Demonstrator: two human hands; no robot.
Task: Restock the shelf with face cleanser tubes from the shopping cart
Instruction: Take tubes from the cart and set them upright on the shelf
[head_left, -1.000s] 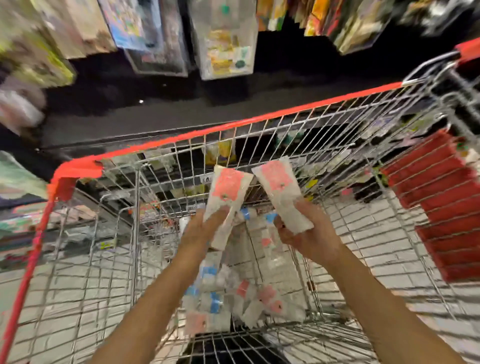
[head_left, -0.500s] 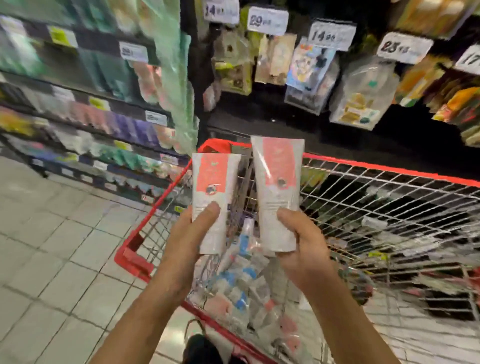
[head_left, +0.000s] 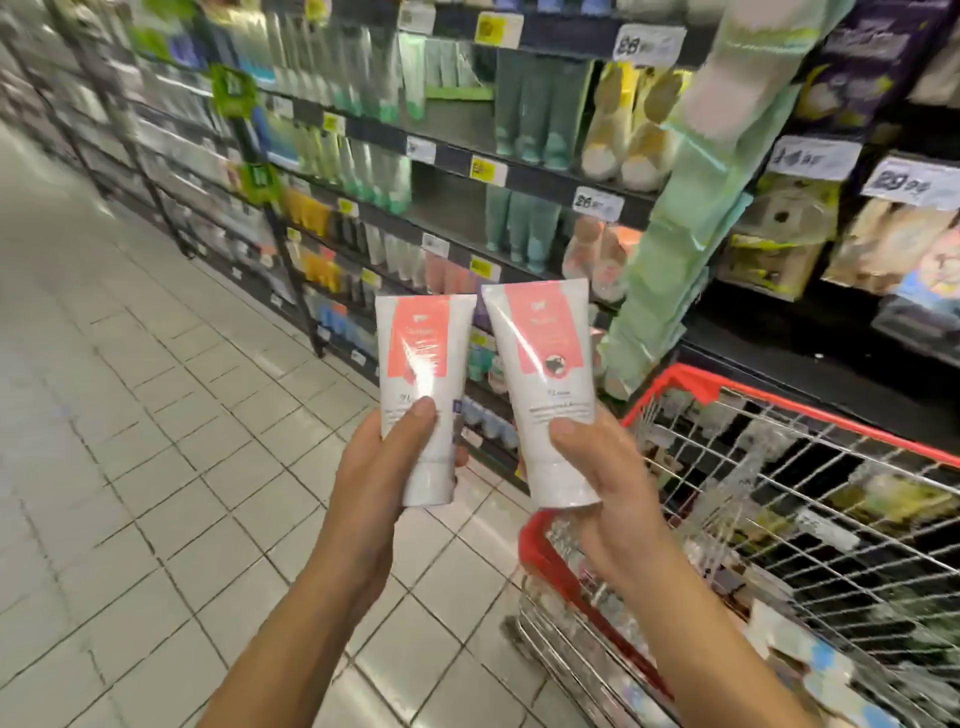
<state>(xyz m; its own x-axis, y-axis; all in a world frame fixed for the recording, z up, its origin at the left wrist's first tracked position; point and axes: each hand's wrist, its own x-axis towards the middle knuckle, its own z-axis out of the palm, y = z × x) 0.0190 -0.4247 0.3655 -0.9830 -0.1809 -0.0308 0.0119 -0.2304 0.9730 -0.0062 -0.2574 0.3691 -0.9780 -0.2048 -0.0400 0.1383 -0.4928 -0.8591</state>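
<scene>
While my left hand (head_left: 384, 457) grips one face cleanser tube (head_left: 423, 384) and my right hand (head_left: 597, 478) another (head_left: 545, 384), both caps down and labels facing me, I judge they are raised toward the shelf (head_left: 519, 171) for placement, clear of the shopping cart (head_left: 779, 415).

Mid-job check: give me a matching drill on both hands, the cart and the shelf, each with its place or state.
1 left hand
2 right hand
3 shopping cart
4 shelf

A red rim, lower right
B grips the tube nearer the cart
C black edges, price tags
D grips the tube farther from the cart

Pairs: 1-D, 2-B, 3-A, 4-C
</scene>
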